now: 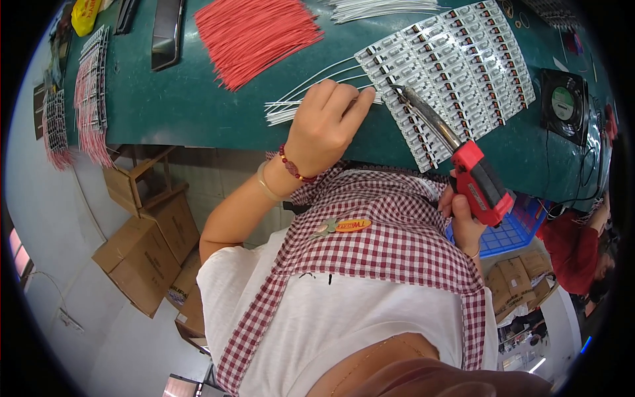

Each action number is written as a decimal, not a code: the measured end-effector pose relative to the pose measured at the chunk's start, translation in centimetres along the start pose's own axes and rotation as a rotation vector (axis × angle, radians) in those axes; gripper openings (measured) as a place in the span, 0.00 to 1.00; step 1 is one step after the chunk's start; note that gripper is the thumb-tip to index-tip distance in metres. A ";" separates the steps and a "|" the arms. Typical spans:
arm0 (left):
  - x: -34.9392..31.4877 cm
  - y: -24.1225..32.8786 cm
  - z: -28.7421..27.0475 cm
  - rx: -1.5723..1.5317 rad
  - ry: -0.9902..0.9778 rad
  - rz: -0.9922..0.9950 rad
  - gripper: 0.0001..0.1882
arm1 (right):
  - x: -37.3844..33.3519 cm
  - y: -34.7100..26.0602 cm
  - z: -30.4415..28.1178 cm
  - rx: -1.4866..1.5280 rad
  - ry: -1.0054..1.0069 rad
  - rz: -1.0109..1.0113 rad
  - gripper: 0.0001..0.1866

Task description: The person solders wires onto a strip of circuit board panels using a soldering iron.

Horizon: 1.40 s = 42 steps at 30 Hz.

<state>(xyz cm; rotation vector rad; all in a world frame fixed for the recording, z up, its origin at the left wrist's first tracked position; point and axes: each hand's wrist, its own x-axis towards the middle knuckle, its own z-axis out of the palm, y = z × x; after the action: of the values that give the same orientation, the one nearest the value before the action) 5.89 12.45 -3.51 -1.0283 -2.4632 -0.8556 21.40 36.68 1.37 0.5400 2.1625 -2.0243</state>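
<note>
My left hand (327,122), a bead bracelet and a bangle at its wrist, is closed in a pinch at the left edge of a panel of small circuit boards (456,73). A thin white wire (360,75) runs from its fingertips to that edge. Beneath this hand lie several loose white wires (281,114). My right hand (463,218) grips a red and black soldering gun (479,182) by its handle. The long metal tip slants up and left over the panel, ending near the left hand's fingertips. Whether the tip touches the board is too small to tell.
Red wires (254,36) lie in a pile on the green table (192,112), with more white wires (383,8) behind. A phone (167,33) rests at left, near wired board strips (91,96). A black fan (563,106) stands at right. Cardboard boxes (139,261) and a blue crate (506,235) are below.
</note>
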 end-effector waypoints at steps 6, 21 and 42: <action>-0.3 0.2 0.7 -0.005 -0.038 -0.005 0.20 | -0.7 1.7 -0.4 -0.145 0.037 0.017 0.21; -0.5 0.4 0.7 0.017 -0.058 -0.027 0.19 | -0.6 2.7 -1.5 -0.339 -0.003 -0.070 0.15; -0.5 0.4 0.8 0.035 -0.058 -0.031 0.17 | 0.2 1.7 -0.9 -0.604 -0.042 -0.222 0.13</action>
<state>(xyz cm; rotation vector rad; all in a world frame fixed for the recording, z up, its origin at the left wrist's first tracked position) 6.46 12.92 -4.16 -1.0191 -2.5396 -0.7994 21.92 37.70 -0.19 0.1769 2.7210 -1.3177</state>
